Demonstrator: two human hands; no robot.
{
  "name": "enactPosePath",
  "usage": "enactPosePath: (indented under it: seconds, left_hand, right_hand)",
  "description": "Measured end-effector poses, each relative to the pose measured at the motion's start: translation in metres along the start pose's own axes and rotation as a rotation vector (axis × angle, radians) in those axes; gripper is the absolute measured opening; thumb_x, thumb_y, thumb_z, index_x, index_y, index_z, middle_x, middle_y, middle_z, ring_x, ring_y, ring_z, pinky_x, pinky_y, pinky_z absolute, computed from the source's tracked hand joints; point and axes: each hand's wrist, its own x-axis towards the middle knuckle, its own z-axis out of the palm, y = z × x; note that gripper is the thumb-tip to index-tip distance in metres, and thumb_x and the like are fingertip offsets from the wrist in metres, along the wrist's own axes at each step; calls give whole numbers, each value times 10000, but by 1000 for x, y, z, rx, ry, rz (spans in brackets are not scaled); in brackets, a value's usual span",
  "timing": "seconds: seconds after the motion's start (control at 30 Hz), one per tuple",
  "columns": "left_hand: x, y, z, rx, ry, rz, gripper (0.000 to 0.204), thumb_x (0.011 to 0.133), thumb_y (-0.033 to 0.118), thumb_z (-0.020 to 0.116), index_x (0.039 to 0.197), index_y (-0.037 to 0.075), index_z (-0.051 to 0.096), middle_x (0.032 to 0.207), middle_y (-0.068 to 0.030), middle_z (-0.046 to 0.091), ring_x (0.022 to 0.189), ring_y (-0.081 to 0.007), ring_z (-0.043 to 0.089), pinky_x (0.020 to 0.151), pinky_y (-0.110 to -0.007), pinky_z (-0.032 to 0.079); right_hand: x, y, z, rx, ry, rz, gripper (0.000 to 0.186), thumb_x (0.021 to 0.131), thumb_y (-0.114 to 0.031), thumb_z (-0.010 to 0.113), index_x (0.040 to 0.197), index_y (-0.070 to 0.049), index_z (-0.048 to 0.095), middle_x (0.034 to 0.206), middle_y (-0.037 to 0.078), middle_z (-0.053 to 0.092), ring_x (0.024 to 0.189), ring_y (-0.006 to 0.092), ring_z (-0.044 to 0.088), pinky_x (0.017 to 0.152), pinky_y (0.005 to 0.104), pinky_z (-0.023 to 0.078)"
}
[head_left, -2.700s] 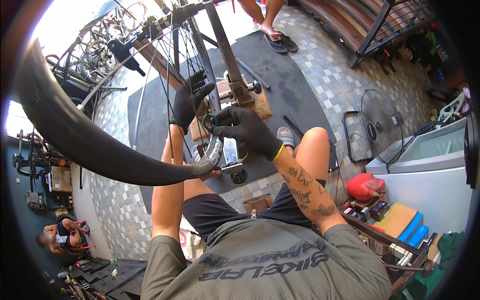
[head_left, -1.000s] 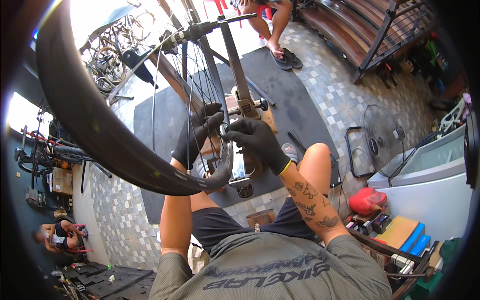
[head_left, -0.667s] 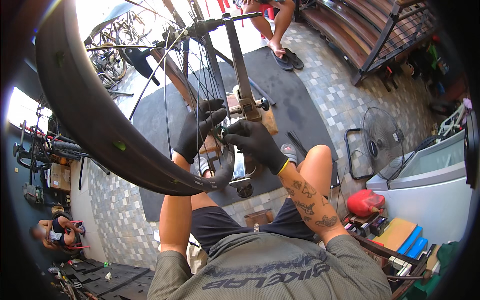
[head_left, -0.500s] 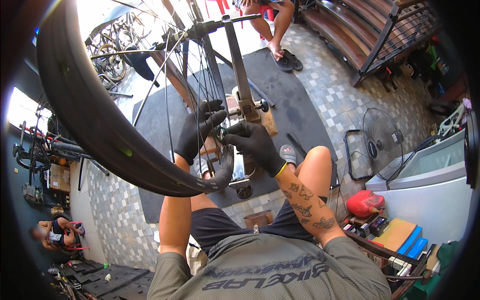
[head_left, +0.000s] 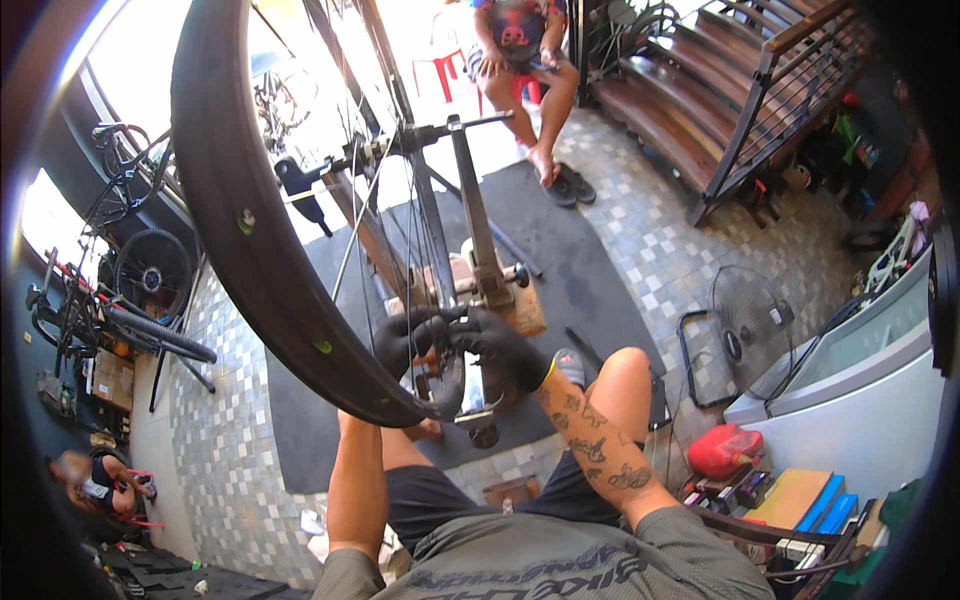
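A black bicycle wheel rim (head_left: 262,240) with thin spokes (head_left: 408,215) stands upright in a metal truing stand (head_left: 480,210). Small green spots show along its outer face. Near the lowest part of the rim, my hands meet, both in black gloves. My left hand (head_left: 402,342) reaches past the spokes with its fingers curled near them. Against it, my right hand (head_left: 495,345) has its fingers pinched together beside the stand's upright. Whatever lies between the fingertips of either hand is hidden. The wheel hub (head_left: 405,140) sits between the stand's arms.
A dark mat (head_left: 590,300) lies under the stand. A person (head_left: 520,60) sits ahead, another (head_left: 105,480) at far left. On the right are wooden stairs (head_left: 690,90), a floor fan (head_left: 750,330), a red fuel can (head_left: 722,450) and a white chest freezer (head_left: 850,400). Bicycles (head_left: 120,290) stand left.
The view has tilted, so the rim and stand appear shifted. My hands have come closer together by the rim, and the small dark ring-shaped piece seen between them is now hidden.
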Motion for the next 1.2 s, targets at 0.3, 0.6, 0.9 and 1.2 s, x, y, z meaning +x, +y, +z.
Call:
enactPosePath:
  seconds: [0.3,0.6,0.9,1.2]
  left_hand:
    - [4,43,32,396,322,101,431,851,335,850,695,0,627,560,-70,501,547,-117,467,505,-360,373]
    - [7,-1,-17,115,-84,-15,373,1019,342,699,1136,-10,737,954,-47,732,902,-114,608,829,-315,498]
    - [6,2,17,448,291,59,333,937,288,776,833,-5,658,669,-10,562,675,-110,489,599,-347,408]
    - [13,10,6,-273,258,120,458,1075,307,593,1339,-67,614,1121,-135,724,972,-200,706,902,-359,564]
  right_hand:
    - [-7,-26,6,-100,-67,-2,384,972,-267,731,1259,-23,657,1153,49,689,1126,117,622,987,285,491]
    - [2,-23,1,-59,2,137,435,954,-217,735,1319,-27,596,1130,17,669,1024,83,611,902,253,498]
    - [-11,-39,10,-54,61,68,325,966,-153,724,1247,-2,662,1163,49,713,1056,120,668,928,277,530]
    - [-8,-21,2,-191,187,56,275,932,-123,775,1151,6,670,1066,44,720,977,118,679,883,289,549]
